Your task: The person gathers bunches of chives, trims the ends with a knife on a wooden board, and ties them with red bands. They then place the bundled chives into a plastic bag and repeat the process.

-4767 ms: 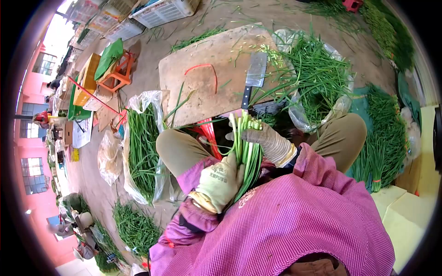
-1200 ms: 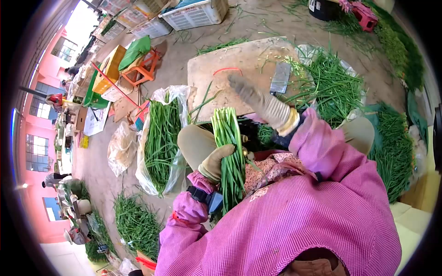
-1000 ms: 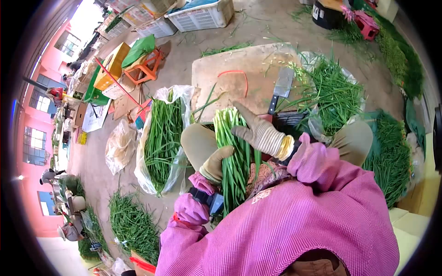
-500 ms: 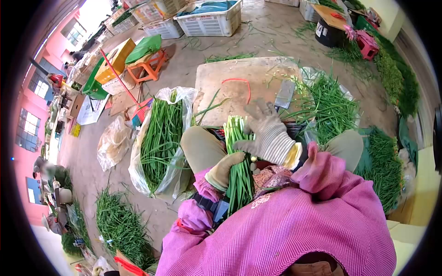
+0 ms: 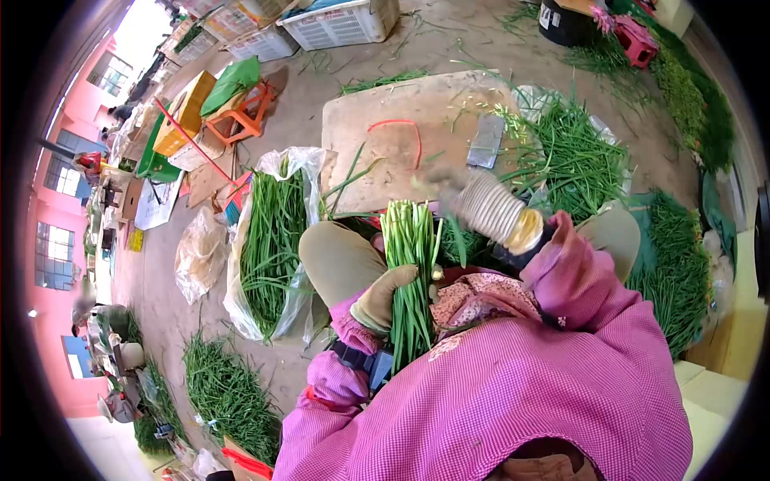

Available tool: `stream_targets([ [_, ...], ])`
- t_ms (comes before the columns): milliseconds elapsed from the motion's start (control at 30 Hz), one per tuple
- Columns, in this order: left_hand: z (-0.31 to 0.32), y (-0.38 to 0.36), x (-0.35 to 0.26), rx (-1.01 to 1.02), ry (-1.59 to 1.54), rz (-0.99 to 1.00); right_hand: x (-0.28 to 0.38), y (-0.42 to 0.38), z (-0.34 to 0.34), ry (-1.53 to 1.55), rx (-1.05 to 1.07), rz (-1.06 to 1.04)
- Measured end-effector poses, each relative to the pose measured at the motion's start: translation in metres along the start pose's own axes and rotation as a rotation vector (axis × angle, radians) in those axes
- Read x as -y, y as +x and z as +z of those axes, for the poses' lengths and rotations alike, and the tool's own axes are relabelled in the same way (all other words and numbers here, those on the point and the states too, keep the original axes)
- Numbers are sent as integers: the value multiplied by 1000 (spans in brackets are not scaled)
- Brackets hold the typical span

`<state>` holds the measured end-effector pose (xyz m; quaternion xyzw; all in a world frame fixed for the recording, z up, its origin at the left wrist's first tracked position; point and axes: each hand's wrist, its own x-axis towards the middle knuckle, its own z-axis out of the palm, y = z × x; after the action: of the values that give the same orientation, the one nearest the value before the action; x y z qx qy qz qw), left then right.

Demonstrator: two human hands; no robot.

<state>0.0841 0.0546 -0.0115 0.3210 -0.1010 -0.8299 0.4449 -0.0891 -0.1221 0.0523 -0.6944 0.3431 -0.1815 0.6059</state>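
Note:
My left hand [image 5: 387,298], in a tan work glove, is wrapped round a thick bundle of long green chives [image 5: 411,272] over my lap. The bundle stands nearly upright, pale cut ends at the top. My right hand [image 5: 459,194], in a striped grey glove, is raised just right of the bundle, apart from it; motion smears its fingers. Ahead lies a worn board [image 5: 353,132] with a red strip [image 5: 417,143] and a flat grey cleaver-like blade [image 5: 486,138] on it. Loose chives [image 5: 573,156] heap beside its right edge.
On my left stand an open plastic bag of chives [image 5: 277,240] and a crumpled clear bag [image 5: 200,252]. More chives [image 5: 224,385] lie on the floor at lower left and along the right wall [image 5: 674,272]. White crates [image 5: 345,24] and an orange stool [image 5: 245,112] stand farther back.
My right hand has moved off the bundle, up and to the right, and is now blurred. The left hand keeps its hold. The whole view has shifted slightly.

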Motion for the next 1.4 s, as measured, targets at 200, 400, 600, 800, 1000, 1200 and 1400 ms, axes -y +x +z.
stream_targets([
  [200, -12, 2, 1, 52, -76, 30, -32, -1, 24, -723, 45, -497],
  [400, -16, 5, 7, 39, -170, 1, -26, 6, 28, -650, 25, -383],
  [600, -21, 4, 14, 91, -234, 40, -10, 21, -22, -967, -135, -584],
  [800, -22, -7, 10, 199, -374, -3, 3, 24, -212, -1323, -782, 246],
  [1000, -24, -1, 13, 179, -306, -19, 7, 7, -155, -1033, -406, 207],
  [1200, -7, -1, 10, -27, 84, -48, 17, 10, 35, -628, 177, -369],
  [1400, 3, -18, 2, 49, 112, 41, -61, 95, -57, -1285, -241, -302],
])
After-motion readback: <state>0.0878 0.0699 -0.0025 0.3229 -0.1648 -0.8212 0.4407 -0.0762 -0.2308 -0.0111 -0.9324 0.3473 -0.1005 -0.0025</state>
